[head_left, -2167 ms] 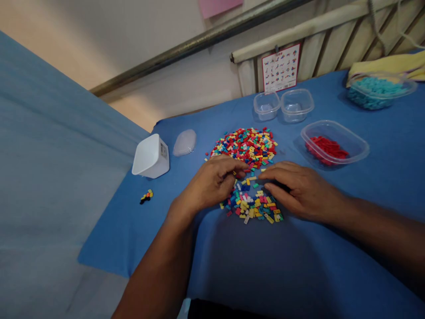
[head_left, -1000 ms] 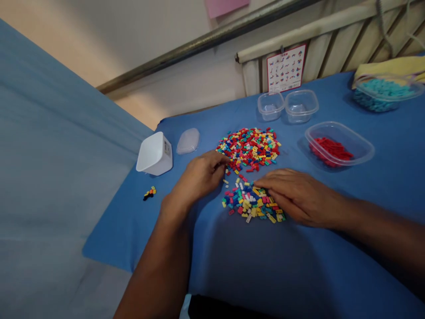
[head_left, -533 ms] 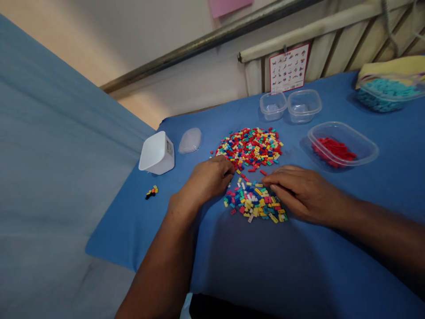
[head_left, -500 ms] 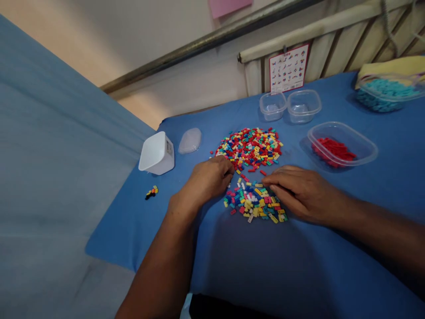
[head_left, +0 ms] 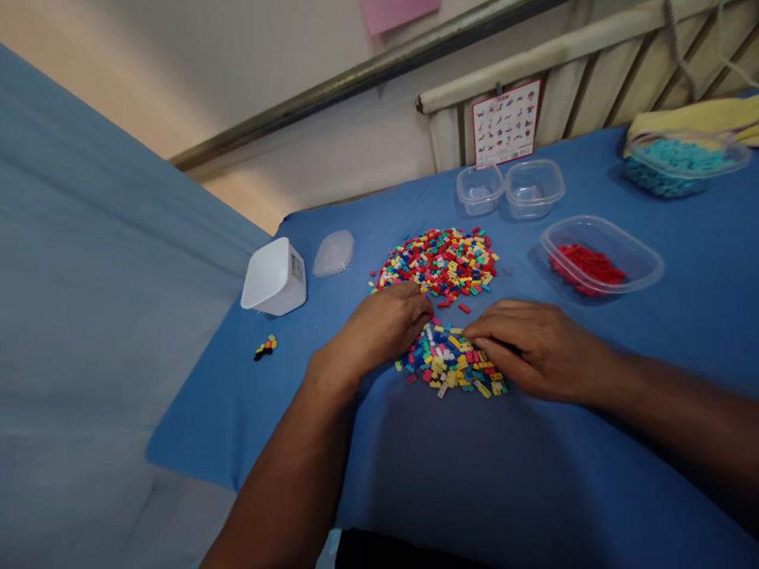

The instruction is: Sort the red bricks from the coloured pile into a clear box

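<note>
Small toy building bricks of many colours lie in two piles: a larger far pile (head_left: 442,257) and a smaller near pile (head_left: 447,363). My left hand (head_left: 397,316) reaches between the piles from the left. Its fingers are curled down at the near pile's upper left edge, and their tips are hidden. At the right side of the near pile is my right hand (head_left: 527,344), with thumb and fingers drawn together by a pale yellow brick. What either hand holds, if anything, is too small to make out. A few red bricks (head_left: 454,307) lie between the piles.
A clear tub of red bricks (head_left: 602,253) stands right, with two small clear tubs (head_left: 480,190) behind. Turquoise pieces fill a tub (head_left: 681,166) at far right. On the left are a white box (head_left: 276,276), a translucent lid (head_left: 334,253) and a small brick cluster (head_left: 266,348).
My left hand has moved right, from the far pile's lower edge towards the near pile. My right hand stays beside the near pile. The view has shifted slightly.
</note>
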Tool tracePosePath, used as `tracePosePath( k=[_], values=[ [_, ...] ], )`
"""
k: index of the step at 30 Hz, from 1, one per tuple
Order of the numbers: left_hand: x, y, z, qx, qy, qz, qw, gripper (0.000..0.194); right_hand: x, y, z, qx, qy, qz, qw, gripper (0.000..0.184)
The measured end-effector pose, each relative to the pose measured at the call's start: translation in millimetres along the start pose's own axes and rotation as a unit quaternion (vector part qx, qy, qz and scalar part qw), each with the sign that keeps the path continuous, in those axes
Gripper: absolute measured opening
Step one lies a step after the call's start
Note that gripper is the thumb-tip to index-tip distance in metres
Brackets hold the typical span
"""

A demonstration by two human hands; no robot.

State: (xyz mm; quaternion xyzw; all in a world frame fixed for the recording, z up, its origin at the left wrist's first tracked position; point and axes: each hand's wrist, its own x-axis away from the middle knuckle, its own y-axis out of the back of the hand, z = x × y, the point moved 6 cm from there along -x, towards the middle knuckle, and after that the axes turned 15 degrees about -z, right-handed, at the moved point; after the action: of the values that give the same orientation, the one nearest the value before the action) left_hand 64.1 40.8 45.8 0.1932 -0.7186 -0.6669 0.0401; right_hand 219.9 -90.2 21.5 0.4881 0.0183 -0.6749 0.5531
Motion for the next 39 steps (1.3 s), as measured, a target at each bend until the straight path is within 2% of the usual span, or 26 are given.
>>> tracePosePath(
  k=[6,10,15,18,21,25,28,31,35,39],
  values=[
    [-18,-0.3,-6,-0.004,0.041,-0.076,0.996,0.024,-1,0,3,-0.01,0.023,-0.007,1.0,0.019],
    [-27,-10.8,-11,0.018,0.041,-0.044,0.998,0.025,-1,-1,2,-0.009,0.028,-0.013,0.999,0.017],
    [-28,-16.0,-16,0.062,0.021,-0.023,0.998,0.019,-1,-2,1,-0.005,0.026,-0.011,1.0,0.017],
    [-28,-17.4,-14,0.061,0.031,-0.022,0.997,0.018,-1,-2,1,0.0,0.026,-0.013,1.0,0.018],
    [-28,-12.1,-11,0.072,0.045,-0.045,0.995,0.018,-2,-3,0,0.002,0.022,-0.014,1.0,0.018],
    [-37,7.8,-10,0.126,0.084,-0.106,0.983,0.013,-4,-5,-2,0.013,0.017,-0.015,1.0,0.02],
    [-58,20.6,-22,0.156,0.087,-0.131,0.975,0.012,-5,-6,-3,0.02,0.023,-0.021,0.999,0.021],
    [-91,24.3,-48,0.171,0.034,-0.126,0.977,0.017,-8,-5,-4,0.022,0.02,-0.028,0.999,0.022],
    [-141,18.3,-85,0.167,-0.042,-0.132,0.976,0.023,-9,-8,-8,0.036,-0.007,0.009,0.999,0.022],
    [-173,4.6,-108,0.169,-0.103,-0.083,0.977,0.022,-9,-8,-10,0.036,-0.019,0.02,0.999,0.026]
  ],
)
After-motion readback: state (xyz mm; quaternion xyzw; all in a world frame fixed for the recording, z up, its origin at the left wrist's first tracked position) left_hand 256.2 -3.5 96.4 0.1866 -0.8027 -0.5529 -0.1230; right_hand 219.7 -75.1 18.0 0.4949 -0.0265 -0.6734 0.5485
